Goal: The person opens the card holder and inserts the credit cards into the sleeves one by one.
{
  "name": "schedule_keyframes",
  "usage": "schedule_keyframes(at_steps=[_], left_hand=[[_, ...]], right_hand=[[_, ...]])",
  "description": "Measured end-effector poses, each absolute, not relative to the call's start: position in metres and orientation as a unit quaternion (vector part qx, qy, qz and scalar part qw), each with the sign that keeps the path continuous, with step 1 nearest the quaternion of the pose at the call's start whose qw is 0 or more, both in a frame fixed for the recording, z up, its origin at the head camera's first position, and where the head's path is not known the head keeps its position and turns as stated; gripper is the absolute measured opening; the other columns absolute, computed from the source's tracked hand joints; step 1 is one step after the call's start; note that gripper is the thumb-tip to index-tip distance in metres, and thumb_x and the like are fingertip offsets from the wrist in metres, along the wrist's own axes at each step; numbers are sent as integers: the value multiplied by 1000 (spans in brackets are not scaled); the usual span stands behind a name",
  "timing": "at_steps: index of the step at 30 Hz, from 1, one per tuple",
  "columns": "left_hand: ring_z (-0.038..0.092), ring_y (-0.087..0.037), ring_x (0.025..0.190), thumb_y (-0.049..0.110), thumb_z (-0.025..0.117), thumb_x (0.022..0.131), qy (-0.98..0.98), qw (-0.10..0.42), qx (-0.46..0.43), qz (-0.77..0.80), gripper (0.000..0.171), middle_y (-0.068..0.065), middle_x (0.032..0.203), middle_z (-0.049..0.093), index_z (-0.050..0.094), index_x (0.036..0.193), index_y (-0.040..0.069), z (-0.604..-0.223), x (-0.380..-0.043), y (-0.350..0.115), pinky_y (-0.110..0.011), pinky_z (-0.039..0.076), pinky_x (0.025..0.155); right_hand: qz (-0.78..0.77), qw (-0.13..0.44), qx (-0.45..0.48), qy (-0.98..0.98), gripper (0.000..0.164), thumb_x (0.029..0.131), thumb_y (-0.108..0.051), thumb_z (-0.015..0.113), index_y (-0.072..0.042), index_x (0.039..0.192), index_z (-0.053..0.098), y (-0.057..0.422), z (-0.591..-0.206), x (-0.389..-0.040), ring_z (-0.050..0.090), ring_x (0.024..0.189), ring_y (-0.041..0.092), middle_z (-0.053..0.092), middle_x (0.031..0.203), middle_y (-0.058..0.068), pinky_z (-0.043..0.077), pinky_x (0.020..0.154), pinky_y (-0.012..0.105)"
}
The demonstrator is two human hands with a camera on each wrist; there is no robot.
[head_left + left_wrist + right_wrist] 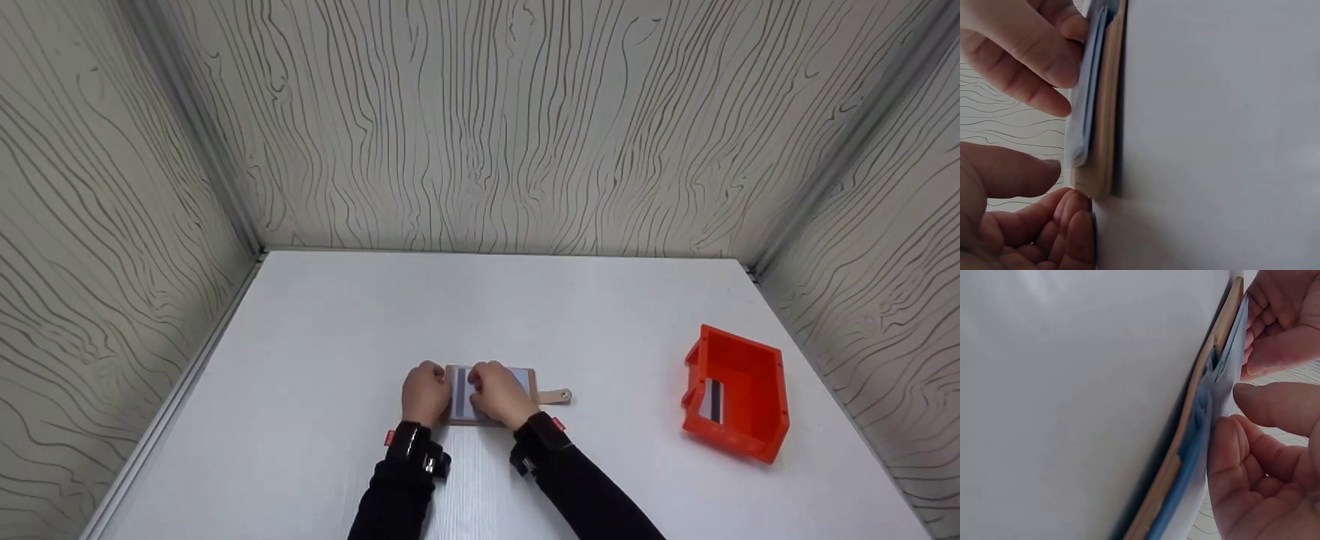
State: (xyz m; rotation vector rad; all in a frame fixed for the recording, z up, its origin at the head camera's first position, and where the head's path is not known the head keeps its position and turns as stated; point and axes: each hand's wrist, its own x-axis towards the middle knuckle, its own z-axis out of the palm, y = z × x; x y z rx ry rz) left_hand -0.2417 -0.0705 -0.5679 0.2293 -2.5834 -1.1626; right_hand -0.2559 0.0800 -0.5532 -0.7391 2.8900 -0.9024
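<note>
A brown card holder (534,384) lies opened on the table, its clear bluish sleeves (1202,427) stacked on the cover and a strap with a snap (555,397) pointing right. A pale card with a dark stripe (460,394) shows on its left part. My left hand (427,394) is at the holder's left edge; in the left wrist view its curled fingers (1075,225) touch near the corner, thumb apart. Over the sleeves is my right hand (501,394). Its thumb and forefinger (1227,444) touch the top sleeve with a gap between them, and nothing shows in that gap.
An orange-red bin (750,390) stands at the right of the white table (337,322), with another striped card (712,401) in it. Wood-patterned walls (480,127) enclose the table at the back and both sides.
</note>
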Motion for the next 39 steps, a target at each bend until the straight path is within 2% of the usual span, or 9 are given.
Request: schedule_keyframes(at_steps=[7, 16, 31, 39], left_hand=[[62, -33, 75, 8, 68, 87, -898, 156, 83, -403, 12, -12, 74, 62, 67, 87, -4, -564, -242, -68, -45, 50, 73], [59, -30, 68, 7, 68, 88, -901, 165, 72, -395, 13, -10, 69, 58, 64, 80, -3, -567, -237, -66, -44, 49, 67], [59, -30, 68, 6, 68, 87, -906, 151, 72, -388, 10, -10, 70, 58, 64, 82, -2, -567, -236, -67, -44, 49, 68], [60, -29, 71, 6, 68, 88, -906, 127, 81, -396, 10, -10, 73, 60, 66, 85, -2, -564, -236, -68, -43, 50, 69]], right_hand=[[-290, 7, -239, 927, 18, 78, 0, 70, 1, 95, 65, 80, -553, -256, 55, 77, 21, 56, 82, 4, 49, 72, 38], [-296, 16, -234, 926, 17, 82, -3, 70, 1, 97, 65, 81, -554, -255, 55, 77, 20, 56, 83, 3, 49, 72, 37], [-307, 18, -246, 919, 17, 84, -6, 71, 2, 98, 65, 89, -550, -250, 56, 80, 20, 58, 86, 4, 49, 74, 37], [-309, -6, -236, 921, 17, 85, -8, 71, 0, 100, 67, 106, -545, -253, 60, 85, 24, 63, 89, 5, 47, 83, 47]])
